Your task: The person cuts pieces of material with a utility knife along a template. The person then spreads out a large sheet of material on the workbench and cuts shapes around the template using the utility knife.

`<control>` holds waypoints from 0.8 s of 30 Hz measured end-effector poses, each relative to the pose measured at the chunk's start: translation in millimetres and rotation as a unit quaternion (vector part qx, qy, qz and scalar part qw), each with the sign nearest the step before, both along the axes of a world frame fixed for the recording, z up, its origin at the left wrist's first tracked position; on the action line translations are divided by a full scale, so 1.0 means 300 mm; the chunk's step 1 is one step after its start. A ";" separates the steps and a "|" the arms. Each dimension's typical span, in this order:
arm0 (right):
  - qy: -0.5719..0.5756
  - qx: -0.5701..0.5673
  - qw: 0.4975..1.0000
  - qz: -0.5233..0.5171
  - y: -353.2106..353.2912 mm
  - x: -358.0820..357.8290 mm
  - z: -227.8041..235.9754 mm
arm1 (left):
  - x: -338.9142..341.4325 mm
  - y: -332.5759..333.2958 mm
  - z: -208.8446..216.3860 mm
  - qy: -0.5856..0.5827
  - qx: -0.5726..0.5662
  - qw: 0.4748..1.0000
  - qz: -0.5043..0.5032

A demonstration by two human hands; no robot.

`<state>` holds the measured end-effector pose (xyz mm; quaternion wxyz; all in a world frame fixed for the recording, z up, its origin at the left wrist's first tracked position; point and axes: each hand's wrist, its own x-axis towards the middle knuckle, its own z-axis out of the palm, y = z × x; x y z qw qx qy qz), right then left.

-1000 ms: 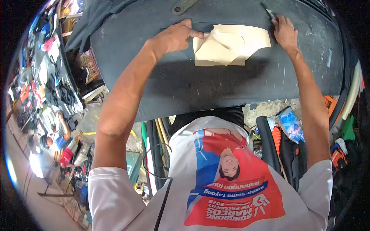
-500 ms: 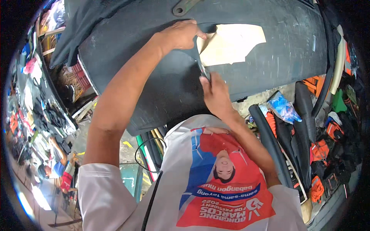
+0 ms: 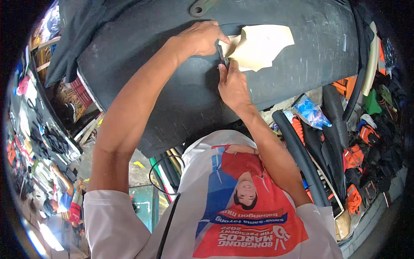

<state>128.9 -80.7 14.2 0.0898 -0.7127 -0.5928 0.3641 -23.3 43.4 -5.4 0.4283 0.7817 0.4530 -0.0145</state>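
A cream-coloured sheet (image 3: 265, 45) with an irregular outline lies on dark material on the black work surface. Its left part is curled up into a fold. My left hand (image 3: 200, 38) is closed at the sheet's left edge, thumb pressed on it; the palm side and some fingers are hidden. Just below, my right hand (image 3: 234, 84) grips a utility knife (image 3: 223, 58), thumb along its handle. The knife points away from me and lies against the sheet's left edge, beneath my left thumb.
Dark cloth (image 3: 82, 32) drapes over the table's far left corner. A metal bar with a hole (image 3: 198, 9) lies at the far edge. To the right are a black roll (image 3: 297, 151), a blue plastic bag (image 3: 311, 112) and orange items (image 3: 354, 156). Another person (image 3: 64, 198) is at far left.
My right hand with the knife has moved away from me and slightly left, up along the sheet's left edge. My left hand stays at the sheet's edge. The whole view has shifted slightly.
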 end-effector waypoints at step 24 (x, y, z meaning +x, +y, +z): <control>-0.021 -0.057 0.998 -0.019 0.006 -0.017 0.002 | -0.007 0.003 -0.026 -0.012 0.009 1.000 -0.005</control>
